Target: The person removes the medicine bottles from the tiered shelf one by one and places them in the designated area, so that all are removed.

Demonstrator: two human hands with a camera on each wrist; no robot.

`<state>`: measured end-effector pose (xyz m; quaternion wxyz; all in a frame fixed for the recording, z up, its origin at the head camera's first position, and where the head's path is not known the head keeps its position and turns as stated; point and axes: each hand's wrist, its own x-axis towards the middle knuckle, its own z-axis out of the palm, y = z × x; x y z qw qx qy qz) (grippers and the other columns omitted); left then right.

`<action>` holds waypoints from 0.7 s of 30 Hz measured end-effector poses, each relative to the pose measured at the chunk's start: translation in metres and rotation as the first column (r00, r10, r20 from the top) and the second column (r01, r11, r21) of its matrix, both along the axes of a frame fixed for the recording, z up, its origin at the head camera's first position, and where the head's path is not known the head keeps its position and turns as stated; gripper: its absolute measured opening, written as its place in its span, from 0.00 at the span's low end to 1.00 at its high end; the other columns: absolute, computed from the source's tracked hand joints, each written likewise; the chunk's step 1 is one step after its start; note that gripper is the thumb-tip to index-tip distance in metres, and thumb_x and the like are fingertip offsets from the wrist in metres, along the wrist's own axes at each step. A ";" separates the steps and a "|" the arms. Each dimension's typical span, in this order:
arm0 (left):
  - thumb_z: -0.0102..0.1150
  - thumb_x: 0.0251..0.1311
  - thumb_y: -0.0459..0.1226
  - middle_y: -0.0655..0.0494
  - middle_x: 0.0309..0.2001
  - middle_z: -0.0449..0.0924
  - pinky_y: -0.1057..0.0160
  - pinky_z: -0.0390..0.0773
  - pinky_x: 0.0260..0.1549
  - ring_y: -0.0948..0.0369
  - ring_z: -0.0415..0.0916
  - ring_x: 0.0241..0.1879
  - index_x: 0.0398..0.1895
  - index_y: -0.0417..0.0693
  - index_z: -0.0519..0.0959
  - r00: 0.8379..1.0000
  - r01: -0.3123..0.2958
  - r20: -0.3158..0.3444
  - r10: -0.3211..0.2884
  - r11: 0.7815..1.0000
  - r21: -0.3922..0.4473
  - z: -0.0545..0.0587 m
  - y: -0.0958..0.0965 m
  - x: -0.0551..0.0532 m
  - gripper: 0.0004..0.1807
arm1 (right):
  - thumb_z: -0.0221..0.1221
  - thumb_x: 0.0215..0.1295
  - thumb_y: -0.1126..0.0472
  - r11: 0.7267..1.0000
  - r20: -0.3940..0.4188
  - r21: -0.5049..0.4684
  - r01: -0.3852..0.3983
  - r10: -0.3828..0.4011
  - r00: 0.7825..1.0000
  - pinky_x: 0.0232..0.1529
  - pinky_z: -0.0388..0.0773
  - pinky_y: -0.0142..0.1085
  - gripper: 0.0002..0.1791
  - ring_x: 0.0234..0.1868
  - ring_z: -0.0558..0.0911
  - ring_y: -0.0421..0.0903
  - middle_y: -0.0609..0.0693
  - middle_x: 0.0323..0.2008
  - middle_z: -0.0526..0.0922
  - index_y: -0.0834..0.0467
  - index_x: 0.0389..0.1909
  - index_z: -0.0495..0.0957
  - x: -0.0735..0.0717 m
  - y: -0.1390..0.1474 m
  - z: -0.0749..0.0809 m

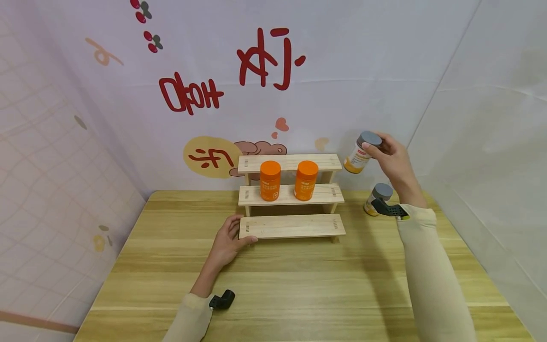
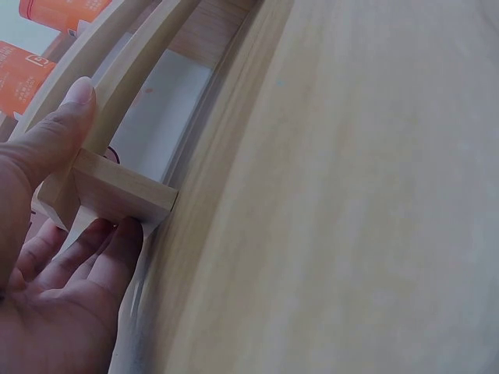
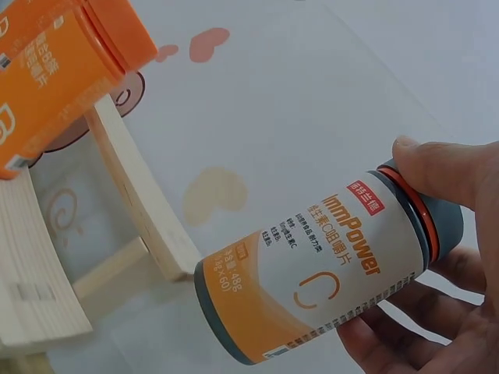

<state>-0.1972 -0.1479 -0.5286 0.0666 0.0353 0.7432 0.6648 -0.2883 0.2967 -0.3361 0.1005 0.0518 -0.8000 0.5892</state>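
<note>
A three-step wooden shelf rack stands against the back wall. Two orange pill bottles stand apart on its middle step. My left hand grips the left end of the lowest step; the left wrist view shows the thumb on top and fingers curled under the side board. My right hand holds a white-and-orange vitamin C bottle by its grey cap, tilted in the air right of the top step. Below, a second grey-capped bottle stands on the table, partly hidden by the right wrist.
The light wooden table reaches back to a white wall sheet with red writing and drawings. Similar sheets enclose both sides. Each wrist carries a small black camera mount.
</note>
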 end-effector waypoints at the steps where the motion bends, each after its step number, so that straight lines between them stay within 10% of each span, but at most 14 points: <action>1: 0.79 0.53 0.37 0.47 0.72 0.68 0.59 0.75 0.65 0.52 0.66 0.74 0.73 0.46 0.62 1.000 0.002 -0.003 -0.002 1.000 -0.002 0.000 0.000 0.000 0.47 | 0.64 0.71 0.49 1.000 -0.003 -0.015 0.007 -0.007 1.000 0.52 0.75 0.24 0.32 0.55 0.78 0.33 0.34 0.53 0.80 0.51 0.72 0.70 0.000 0.003 -0.001; 21: 0.79 0.53 0.36 0.47 0.71 0.68 0.56 0.73 0.67 0.52 0.67 0.74 0.73 0.48 0.62 1.000 -0.006 -0.004 0.006 1.000 -0.003 -0.002 0.001 -0.001 0.46 | 0.68 0.68 0.58 0.975 0.001 -0.205 0.092 -0.094 0.996 0.45 0.78 0.20 0.29 0.49 0.79 0.32 0.35 0.48 0.82 0.56 0.68 0.73 0.009 0.064 -0.019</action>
